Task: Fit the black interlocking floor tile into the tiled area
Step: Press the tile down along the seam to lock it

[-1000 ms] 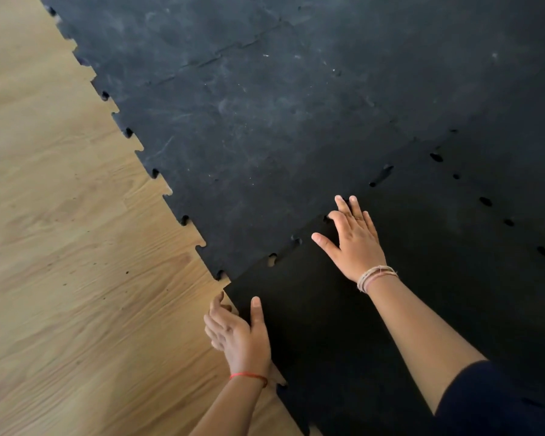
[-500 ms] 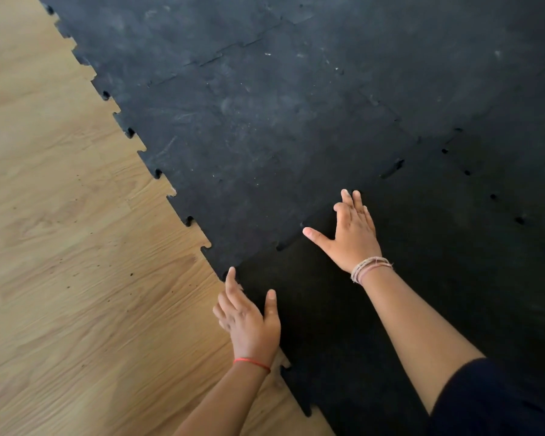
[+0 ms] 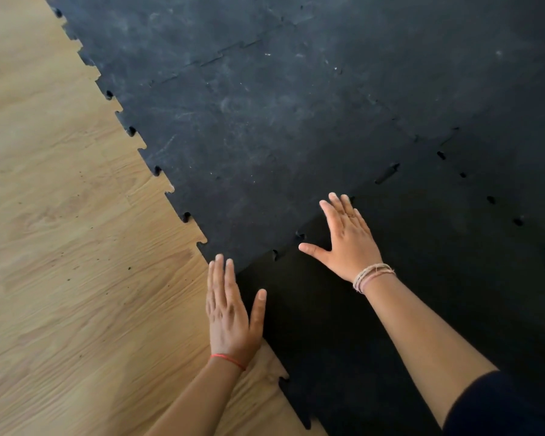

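Head view: two flat hands on a black floor tile at the edge of the tiled area.

The black interlocking tile (image 3: 359, 325) lies matte and dark against the scuffed, greyer tiled area (image 3: 265, 121), its toothed edge meeting theirs with small gaps along the seam. The right hand (image 3: 348, 243) rests on it, fingers spread, pinching nothing. The left hand (image 3: 230, 313) lies flat at its corner, fingers together over the wood-grain floor (image 3: 76, 278), thumb on the tile.
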### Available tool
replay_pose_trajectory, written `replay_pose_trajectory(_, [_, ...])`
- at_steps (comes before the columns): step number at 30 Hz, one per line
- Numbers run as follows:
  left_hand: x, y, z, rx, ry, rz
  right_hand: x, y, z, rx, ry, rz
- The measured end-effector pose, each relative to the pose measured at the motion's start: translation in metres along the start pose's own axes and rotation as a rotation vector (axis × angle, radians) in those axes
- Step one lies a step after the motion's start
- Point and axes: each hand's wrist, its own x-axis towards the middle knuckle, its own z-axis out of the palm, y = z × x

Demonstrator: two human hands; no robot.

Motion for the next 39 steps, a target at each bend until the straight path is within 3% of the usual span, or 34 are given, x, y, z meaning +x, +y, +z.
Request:
replay_pose_trajectory(2, [0.005,-0.008,0.003,0.012,-0.077,0.099,0.005,-0.001,-0.003,0.003,-0.027,-0.053])
replay_pose_trajectory(9, [0.001,-0.006,0.009,0.001,-0.055,0.137,0.002,0.007,-0.001,0.029,0.009,-0.048])
replay_pose_trajectory(17, [-0.006,-0.003,0.009,0.051,-0.042,0.054,-0.008,0.007,0.002,0.175,-0.036,-0.100])
replay_pose_trajectory(22, [-0.009,-0.004,0.012,0.086,-0.022,-0.001,-0.012,0.007,0.005,0.095,-0.125,-0.143])
replay_pose_trajectory(24, [-0.009,-0.004,0.009,0.100,-0.052,0.049,-0.013,0.005,0.005,0.035,-0.146,-0.137])
replay_pose_trajectory(30, [-0.009,-0.013,-0.004,0.269,-0.335,0.468,-0.033,-0.004,0.026,-0.128,-0.084,-0.137])
replay_pose_trajectory(39, [0.016,-0.010,0.000,0.264,-0.377,0.519,-0.017,-0.004,0.009,-0.157,-0.161,-0.086])
